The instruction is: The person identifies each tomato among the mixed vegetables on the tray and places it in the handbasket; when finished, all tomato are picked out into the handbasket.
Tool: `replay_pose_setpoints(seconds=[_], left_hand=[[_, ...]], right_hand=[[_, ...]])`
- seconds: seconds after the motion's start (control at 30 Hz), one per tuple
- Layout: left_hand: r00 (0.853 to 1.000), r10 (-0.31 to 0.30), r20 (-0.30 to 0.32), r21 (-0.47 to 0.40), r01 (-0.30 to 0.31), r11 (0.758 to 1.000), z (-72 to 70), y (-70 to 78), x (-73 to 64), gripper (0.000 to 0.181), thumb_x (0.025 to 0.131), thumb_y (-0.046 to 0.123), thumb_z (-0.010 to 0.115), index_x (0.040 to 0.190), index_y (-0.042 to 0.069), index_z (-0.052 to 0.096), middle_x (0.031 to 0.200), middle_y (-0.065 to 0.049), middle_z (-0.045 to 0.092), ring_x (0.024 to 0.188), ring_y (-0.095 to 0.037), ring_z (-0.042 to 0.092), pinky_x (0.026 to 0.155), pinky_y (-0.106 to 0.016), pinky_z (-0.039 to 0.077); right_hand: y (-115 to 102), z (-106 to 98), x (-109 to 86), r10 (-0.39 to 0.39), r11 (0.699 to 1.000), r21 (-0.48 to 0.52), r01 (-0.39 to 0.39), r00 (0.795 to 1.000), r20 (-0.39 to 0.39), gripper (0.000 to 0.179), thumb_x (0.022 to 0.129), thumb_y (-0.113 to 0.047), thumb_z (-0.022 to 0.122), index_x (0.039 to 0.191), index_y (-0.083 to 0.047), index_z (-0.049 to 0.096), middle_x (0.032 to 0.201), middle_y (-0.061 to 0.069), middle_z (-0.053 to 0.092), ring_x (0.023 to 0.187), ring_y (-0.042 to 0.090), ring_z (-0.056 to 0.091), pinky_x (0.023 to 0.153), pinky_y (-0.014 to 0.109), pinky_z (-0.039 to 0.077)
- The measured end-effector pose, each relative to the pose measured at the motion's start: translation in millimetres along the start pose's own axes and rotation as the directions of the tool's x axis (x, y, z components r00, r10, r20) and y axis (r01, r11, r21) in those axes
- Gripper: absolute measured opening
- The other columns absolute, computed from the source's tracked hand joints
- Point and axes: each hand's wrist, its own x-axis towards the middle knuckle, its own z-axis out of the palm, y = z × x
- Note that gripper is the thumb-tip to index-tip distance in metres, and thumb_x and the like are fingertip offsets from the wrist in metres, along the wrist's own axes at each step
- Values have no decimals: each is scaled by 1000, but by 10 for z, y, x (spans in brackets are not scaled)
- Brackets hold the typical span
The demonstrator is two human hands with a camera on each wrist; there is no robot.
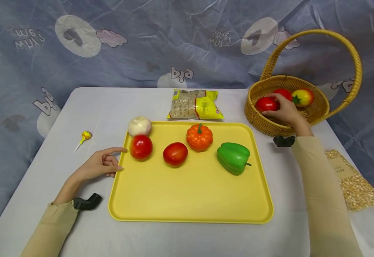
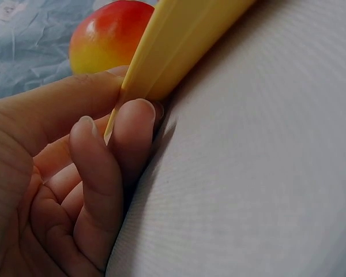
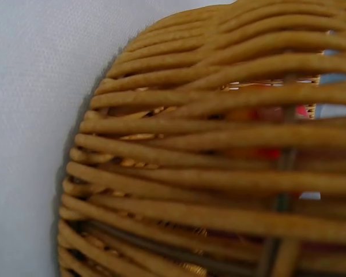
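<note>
My left hand [image 1: 99,165] pinches the left rim of a yellow tray [image 1: 187,200]; in the left wrist view the thumb and curled fingers [image 2: 132,130] meet at its edge. Just inside that rim sits a round red fruit [image 1: 141,147], yellow lower down from the side. Inside the wicker basket [image 1: 260,116] at the back right, my right hand [image 1: 284,110] grips a shiny red fruit [image 1: 266,104], thumb on the near side. Beside it lie another red fruit [image 1: 283,94] and a red-and-yellow one [image 1: 303,97]. Basket weave [image 3: 190,138] hides the hand in the right wrist view.
The tray also bears a white bulb [image 1: 139,126], a red oval fruit [image 1: 175,154], a small orange pumpkin [image 1: 199,137] and a green bell pepper [image 1: 234,157]. Around it lie a lollipop [image 1: 86,136], a yellow-and-clear packet [image 1: 194,104] and a bag of grains [image 1: 355,182]. The basket handle [image 1: 355,67] arches high.
</note>
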Motion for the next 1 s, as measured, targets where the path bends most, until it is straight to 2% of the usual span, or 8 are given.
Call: replay_pose_setpoints(seconds=[0.5,0.7,0.9,1.0], left_hand=[[1000,10,1,-3,-10,1000,28,21,-4,61,83,6,69,135,-2,39,70,6,63,51,-9,54,51,-25,51],[1000,26,6,-13,-26,1000,24,-4,6,61,83,4,68,135,-4,38,70,6,63,51,-8,54,50,-25,50],[999,43,5,-7,-43,999,12,-11,1,60,83,3,68,134,-6,38,69,6,63,51,-9,54,49,-25,50],[999,32,-2,-3,-32,999,11,-8,1,60,83,4,68,134,-5,39,69,6,63,51,-8,54,49,-24,50]], right_hand=[[-21,-32,-50,44,999,-27,-43,998,39,86,86,-40,65,149,-11,15,145,31,27,128,49,26,103,70,24],[-68,-61,-114,-12,999,-32,13,1000,9,82,86,-35,66,147,-7,20,141,32,33,127,48,31,103,67,26],[-149,-109,-217,-65,997,-47,64,997,-41,78,85,-31,69,143,-3,26,135,30,40,122,46,40,102,63,33],[-183,-138,-267,-73,996,-51,71,996,-57,76,85,-29,68,143,-3,27,135,30,41,121,47,42,99,62,37]])
